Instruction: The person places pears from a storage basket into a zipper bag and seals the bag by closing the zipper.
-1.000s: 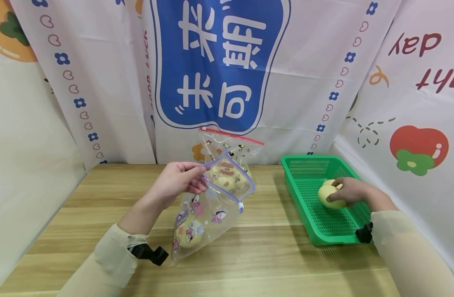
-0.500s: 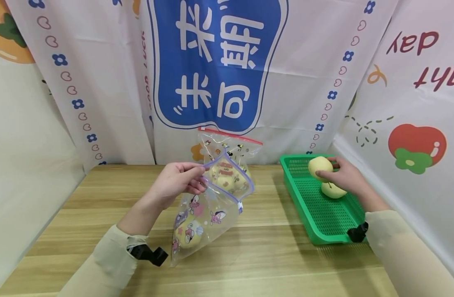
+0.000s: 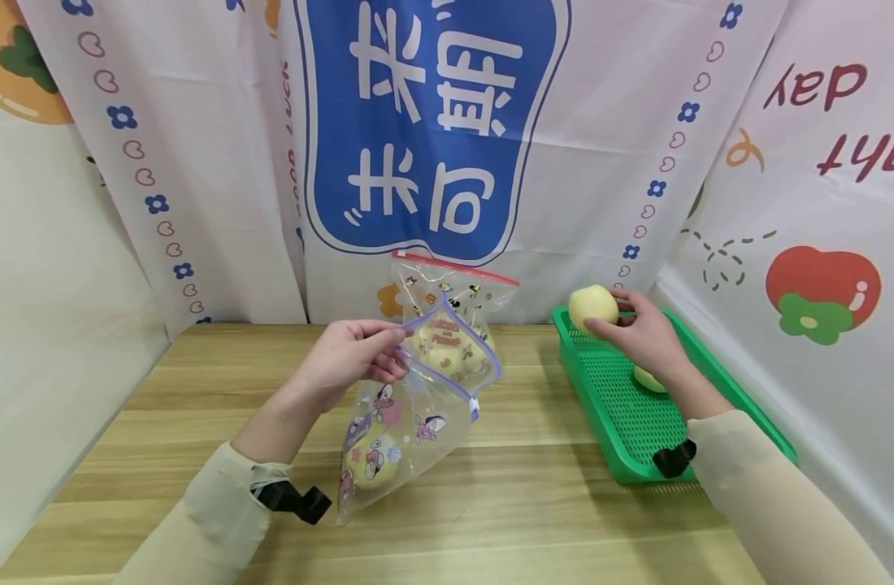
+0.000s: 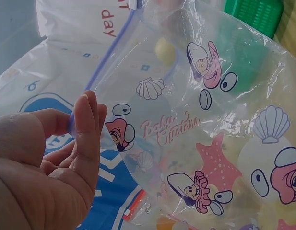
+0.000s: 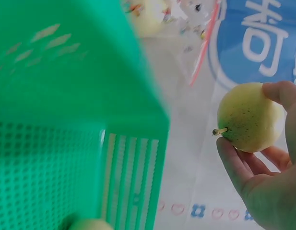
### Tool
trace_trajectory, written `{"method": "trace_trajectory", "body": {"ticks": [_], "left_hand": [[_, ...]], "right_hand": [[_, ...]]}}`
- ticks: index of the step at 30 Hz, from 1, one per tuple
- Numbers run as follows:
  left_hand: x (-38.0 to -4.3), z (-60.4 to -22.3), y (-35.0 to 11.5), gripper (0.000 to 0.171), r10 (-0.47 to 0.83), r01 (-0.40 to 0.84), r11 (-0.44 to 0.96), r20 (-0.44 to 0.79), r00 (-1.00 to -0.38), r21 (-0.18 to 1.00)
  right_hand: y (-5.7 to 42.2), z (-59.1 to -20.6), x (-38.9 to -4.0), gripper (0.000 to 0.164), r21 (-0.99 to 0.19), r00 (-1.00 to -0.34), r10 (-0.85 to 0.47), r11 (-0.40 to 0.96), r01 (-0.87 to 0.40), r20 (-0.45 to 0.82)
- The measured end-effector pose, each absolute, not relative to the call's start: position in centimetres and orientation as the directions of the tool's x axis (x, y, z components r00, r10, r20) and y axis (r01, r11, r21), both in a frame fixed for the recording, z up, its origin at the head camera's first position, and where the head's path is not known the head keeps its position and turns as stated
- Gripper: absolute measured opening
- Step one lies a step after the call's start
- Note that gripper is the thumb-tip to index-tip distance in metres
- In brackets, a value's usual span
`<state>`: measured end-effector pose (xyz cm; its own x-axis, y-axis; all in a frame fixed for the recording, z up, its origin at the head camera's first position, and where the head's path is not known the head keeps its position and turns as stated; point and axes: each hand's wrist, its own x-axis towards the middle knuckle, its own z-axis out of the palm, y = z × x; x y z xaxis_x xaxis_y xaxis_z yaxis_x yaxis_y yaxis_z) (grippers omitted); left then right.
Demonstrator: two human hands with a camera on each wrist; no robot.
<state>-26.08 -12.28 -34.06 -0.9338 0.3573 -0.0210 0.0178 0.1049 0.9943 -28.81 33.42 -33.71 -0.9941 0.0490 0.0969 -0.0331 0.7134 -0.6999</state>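
Note:
My left hand (image 3: 355, 353) pinches the purple-edged mouth of a clear zip bag (image 3: 410, 431) printed with cartoon oysters, and the mouth gapes. Inside its lower part lies a pale yellow pear (image 3: 372, 460), seen through the plastic. My right hand (image 3: 648, 333) holds another pear (image 3: 593, 307) above the far left rim of a green basket (image 3: 601, 406); its stem and speckles show in the right wrist view. Down in the basket sits one more pear (image 3: 648, 379), partly hidden by my right wrist.
Behind the held bag stands a second zip bag (image 3: 457, 272) with a red closure and pale fruit inside, against the printed cloth backdrop (image 3: 549, 203). The wooden table (image 3: 520, 512) runs beneath everything, and cloth walls stand at both sides.
My right hand has lifted a pear out of the basket and carried it up and left to above the far rim. The left hand and its bag have stayed in place.

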Motion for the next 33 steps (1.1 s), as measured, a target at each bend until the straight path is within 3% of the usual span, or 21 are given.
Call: {"method": "trace_trajectory", "body": {"ticks": [13,33], "left_hand": [[-26.1,-33.8,-12.3,0.037,0.350,0.016,0.110,-0.024,-0.937,0.994],[-26.2,-34.1,-12.2,0.039,0.362,0.019,0.101,-0.019,-0.932,0.995]], "right_hand": [[28.3,-30.7,-28.6,0.082,-0.819,-0.984,-0.002,0.553,-0.150,0.178],[21.4,-29.4,-27.0,0.071,-0.818,-0.956,-0.171,0.495,-0.294,0.240]]}}
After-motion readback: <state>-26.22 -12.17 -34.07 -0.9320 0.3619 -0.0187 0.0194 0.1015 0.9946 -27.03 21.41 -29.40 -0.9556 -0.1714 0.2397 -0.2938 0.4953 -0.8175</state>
